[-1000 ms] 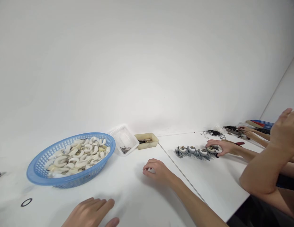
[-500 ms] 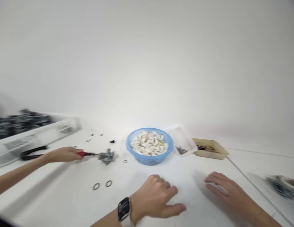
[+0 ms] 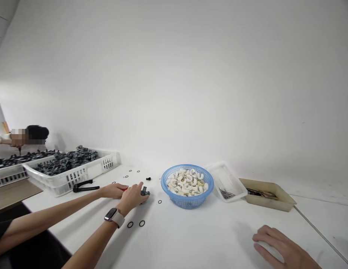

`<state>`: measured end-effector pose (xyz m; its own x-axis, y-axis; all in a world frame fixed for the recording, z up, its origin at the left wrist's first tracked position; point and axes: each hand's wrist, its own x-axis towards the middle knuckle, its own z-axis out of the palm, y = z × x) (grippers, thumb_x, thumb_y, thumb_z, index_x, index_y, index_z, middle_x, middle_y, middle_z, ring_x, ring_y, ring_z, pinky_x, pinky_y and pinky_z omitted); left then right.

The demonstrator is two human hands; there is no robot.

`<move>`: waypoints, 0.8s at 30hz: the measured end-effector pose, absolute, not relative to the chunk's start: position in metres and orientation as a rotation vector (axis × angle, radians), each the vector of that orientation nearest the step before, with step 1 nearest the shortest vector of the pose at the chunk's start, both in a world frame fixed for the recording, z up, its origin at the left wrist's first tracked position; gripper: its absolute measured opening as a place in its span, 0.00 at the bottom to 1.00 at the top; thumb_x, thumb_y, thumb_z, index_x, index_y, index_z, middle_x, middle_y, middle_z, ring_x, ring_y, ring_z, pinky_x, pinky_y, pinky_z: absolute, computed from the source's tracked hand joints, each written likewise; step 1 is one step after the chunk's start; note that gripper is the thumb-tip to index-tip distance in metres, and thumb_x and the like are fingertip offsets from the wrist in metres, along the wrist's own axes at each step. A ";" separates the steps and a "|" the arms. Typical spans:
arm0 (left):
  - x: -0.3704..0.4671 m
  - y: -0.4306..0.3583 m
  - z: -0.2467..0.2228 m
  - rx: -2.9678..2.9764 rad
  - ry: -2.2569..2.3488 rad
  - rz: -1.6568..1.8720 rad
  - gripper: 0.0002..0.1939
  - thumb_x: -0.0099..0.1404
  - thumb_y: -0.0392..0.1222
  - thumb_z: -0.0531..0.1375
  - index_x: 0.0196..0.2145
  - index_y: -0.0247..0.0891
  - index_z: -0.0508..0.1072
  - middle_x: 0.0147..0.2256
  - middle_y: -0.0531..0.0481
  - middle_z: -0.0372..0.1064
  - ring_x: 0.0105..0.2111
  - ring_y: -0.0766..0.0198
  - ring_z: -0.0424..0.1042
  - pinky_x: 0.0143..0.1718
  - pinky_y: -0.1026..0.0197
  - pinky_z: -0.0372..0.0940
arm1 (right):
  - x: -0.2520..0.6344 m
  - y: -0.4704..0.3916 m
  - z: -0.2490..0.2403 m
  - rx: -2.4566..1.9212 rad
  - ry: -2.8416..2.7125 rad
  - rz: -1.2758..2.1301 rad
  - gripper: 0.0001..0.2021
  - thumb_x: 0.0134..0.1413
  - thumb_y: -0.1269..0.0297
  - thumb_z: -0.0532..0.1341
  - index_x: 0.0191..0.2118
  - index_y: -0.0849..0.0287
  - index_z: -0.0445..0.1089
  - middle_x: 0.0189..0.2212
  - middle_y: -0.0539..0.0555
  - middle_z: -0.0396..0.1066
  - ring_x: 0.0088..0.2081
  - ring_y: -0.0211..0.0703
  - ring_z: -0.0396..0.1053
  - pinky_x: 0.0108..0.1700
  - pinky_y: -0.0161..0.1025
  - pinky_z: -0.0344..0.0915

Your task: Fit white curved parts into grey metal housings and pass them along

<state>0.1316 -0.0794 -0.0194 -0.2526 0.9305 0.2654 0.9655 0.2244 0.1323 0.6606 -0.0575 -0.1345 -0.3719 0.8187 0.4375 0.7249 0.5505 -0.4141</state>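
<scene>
My left hand [image 3: 131, 198], with a watch [image 3: 110, 214] on its wrist, is closed around a small grey part [image 3: 145, 191] that sticks out past its fingers. Close by on the left, another person's hand [image 3: 112, 190] holds a red-handled tool [image 3: 124, 189]; the tool's far end is hidden behind my hand. At the lower right, my right hand [image 3: 283, 244] is loosely bent over the white table, fingers apart and holding nothing. Two dark rings [image 3: 141, 223] lie below my left hand.
A blue basket [image 3: 187, 203] holds white curved pieces. Beside it stand a white tray [image 3: 241, 194] with thin metal pieces and a beige tray [image 3: 270, 203]. On the left are white crates [image 3: 89, 173] of grey parts, a black strap [image 3: 86, 188] and a person [image 3: 36, 132] farther back.
The view has shifted left. My left hand has moved left from the table's middle and taken hold of the grey part at the other person's tool. My right hand is still open.
</scene>
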 end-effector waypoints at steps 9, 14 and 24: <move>0.169 -0.131 0.011 -2.225 -2.046 -0.612 0.26 0.67 0.50 0.60 0.60 0.46 0.62 0.52 0.47 0.71 0.45 0.55 0.71 0.46 0.58 0.64 | 0.651 -0.076 -0.103 -1.291 -2.191 0.390 0.15 0.64 0.47 0.56 0.40 0.44 0.79 0.42 0.56 0.75 0.46 0.56 0.74 0.48 0.49 0.74; 0.241 -0.136 -0.001 -2.645 -1.516 -0.820 0.25 0.69 0.47 0.60 0.62 0.48 0.60 0.59 0.46 0.66 0.51 0.55 0.71 0.50 0.60 0.66 | 0.638 -0.094 -0.085 -1.339 -2.112 0.584 0.15 0.65 0.47 0.56 0.47 0.46 0.76 0.44 0.54 0.74 0.45 0.51 0.72 0.47 0.47 0.71; 0.344 -0.083 -0.075 -3.072 -1.598 -1.504 0.21 0.61 0.45 0.67 0.49 0.45 0.63 0.48 0.48 0.71 0.47 0.55 0.72 0.49 0.56 0.66 | 0.610 -0.105 -0.080 -1.242 -2.064 0.690 0.36 0.53 0.57 0.69 0.67 0.44 0.61 0.58 0.55 0.67 0.53 0.51 0.69 0.57 0.47 0.68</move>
<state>0.3435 -0.0833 -0.0752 0.3898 0.8578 0.3350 0.3864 -0.4825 0.7860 0.6099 -0.1047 -0.0805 -0.3612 0.9002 0.2431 0.5733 0.4200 -0.7035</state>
